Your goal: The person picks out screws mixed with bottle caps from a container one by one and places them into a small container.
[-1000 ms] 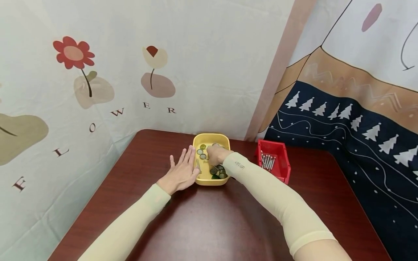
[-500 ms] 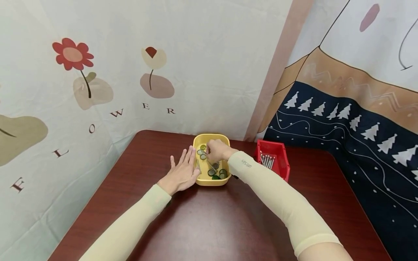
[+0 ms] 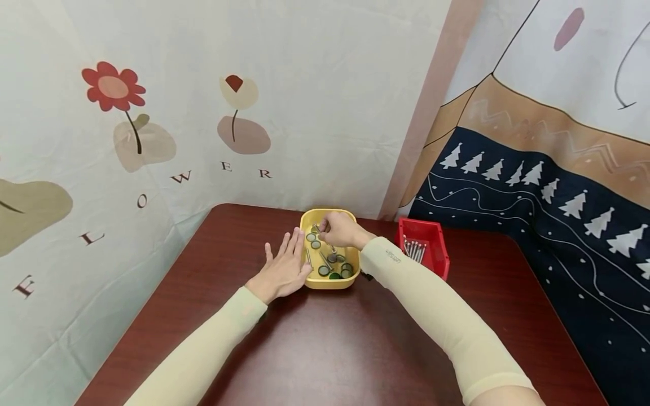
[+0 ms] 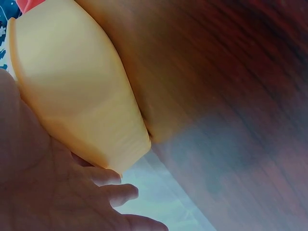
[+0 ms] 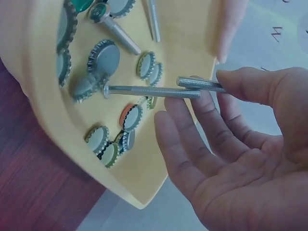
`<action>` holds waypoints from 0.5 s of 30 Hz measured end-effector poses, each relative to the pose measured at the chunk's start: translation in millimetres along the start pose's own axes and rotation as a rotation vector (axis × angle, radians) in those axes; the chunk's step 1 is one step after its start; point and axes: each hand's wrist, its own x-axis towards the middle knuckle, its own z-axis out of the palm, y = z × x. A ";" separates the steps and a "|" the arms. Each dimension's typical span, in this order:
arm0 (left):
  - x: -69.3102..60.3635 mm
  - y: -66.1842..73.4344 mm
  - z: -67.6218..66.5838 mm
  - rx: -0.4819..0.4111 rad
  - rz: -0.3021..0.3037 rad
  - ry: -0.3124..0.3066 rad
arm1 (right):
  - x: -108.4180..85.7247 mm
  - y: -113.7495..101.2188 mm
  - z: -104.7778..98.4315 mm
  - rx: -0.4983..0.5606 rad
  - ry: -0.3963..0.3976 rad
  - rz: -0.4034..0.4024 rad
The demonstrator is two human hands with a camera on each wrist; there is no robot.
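My left hand (image 3: 281,270) lies with straight fingers along the left wall of a yellow tray (image 3: 330,285); the left wrist view shows its palm side against the tray (image 4: 82,86). Over the tray's far part is my right hand (image 3: 344,230). In the right wrist view its thumb and fingers pinch a metal bolt (image 5: 197,83), its far end hidden by the thumb. A second bolt (image 5: 144,91), with a round head, reaches from the fingertips over the tray. Several crimped bottle caps (image 5: 107,58) and more bolts (image 5: 122,37) lie inside the tray.
A red bin (image 3: 435,256) stands right of the tray and holds several bolts (image 3: 415,250). Both stand near the back of the dark red-brown table (image 3: 325,349). Printed cloth (image 3: 330,113) hangs behind the table and along its right side.
My right hand has shifted slightly toward the back of the tray. Caps and bolts in the near part have spread apart and show more. The left hand keeps its place.
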 end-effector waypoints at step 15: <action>2.9 0.3 0.8 -0.001 -0.007 -0.009 | -16.7 13.1 -15.7 0.205 0.115 0.037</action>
